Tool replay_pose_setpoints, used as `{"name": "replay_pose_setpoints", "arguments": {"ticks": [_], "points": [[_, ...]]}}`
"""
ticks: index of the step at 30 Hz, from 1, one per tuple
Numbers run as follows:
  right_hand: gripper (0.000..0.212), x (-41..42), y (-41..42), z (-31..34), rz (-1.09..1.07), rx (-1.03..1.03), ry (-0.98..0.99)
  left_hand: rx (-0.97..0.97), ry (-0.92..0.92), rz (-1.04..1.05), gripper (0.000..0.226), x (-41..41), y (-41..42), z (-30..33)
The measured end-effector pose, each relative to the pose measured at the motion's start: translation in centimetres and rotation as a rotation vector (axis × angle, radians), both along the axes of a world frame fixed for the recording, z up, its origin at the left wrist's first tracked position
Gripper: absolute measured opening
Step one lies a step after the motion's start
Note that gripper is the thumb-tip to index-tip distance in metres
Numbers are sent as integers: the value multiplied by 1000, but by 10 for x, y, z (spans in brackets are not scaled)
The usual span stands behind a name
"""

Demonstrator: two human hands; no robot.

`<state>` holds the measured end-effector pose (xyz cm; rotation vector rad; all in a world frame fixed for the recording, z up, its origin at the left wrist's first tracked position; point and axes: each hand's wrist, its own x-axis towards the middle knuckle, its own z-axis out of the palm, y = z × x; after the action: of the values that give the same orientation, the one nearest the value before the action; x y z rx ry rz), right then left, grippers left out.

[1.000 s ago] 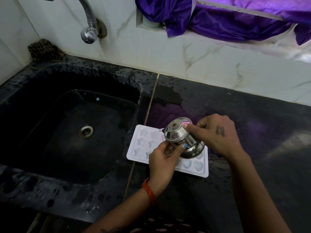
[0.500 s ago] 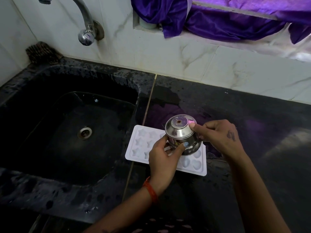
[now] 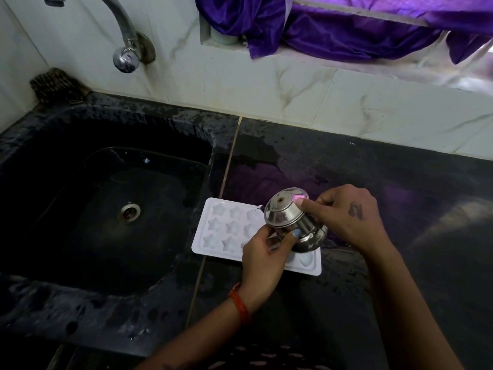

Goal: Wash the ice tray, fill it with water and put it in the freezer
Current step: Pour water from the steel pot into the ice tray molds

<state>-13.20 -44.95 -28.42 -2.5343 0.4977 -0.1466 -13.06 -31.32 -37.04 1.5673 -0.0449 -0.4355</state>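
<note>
No brand or readable writing shows anywhere; the only mark is a small dark tattoo on the back of the right hand [image 3: 352, 217], too blurred to read. One white ice tray [image 3: 226, 231] lies flat on the wet black counter [image 3: 373, 177], just right of the sink [image 3: 80, 209] edge, with star-shaped cavities at its left end and heart-shaped ones at its right; nine stars can be counted, while the rest of the cavities are hidden behind the hands and vessel. One small steel vessel [image 3: 290, 220] is held over the right part of the tray, tipped so its base faces up and left and its mouth points down toward the tray. The left hand [image 3: 264, 260], with an orange thread at the wrist, curls its thumb and fingers round the vessel's lower side; the right hand grips the other side, forefinger stretched onto the base rim. One curved metal tap [image 3: 125, 44] comes from the marble wall above the sink, whose drain [image 3: 129, 212] sits mid-basin. A dark scrubber [image 3: 58, 85] rests at the sink's back left corner. Purple cloth [image 3: 333, 30] hangs over the ledge above the counter.
</note>
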Motion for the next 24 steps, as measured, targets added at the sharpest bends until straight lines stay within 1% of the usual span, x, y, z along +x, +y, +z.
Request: {"name": "replay_pose_setpoints", "arguments": {"ticks": [8, 14, 18, 21, 24], "points": [[50, 0, 1, 6, 16, -85, 33, -26, 14, -13, 25, -3, -4, -2], [51, -1, -1, 5, 25, -84, 24, -29, -2, -16, 25, -3, -6, -2], [50, -3, -6, 0, 4, -22, 9, -40, -9, -16, 23, -3, -6, 1], [46, -6, -10, -3, -23, 63, -4, 1, -44, -6, 18, -1, -7, 4], [43, -11, -14, -6, -66, 156, -37, 47, -89, -6, 23, 0, -8, 7]]}}
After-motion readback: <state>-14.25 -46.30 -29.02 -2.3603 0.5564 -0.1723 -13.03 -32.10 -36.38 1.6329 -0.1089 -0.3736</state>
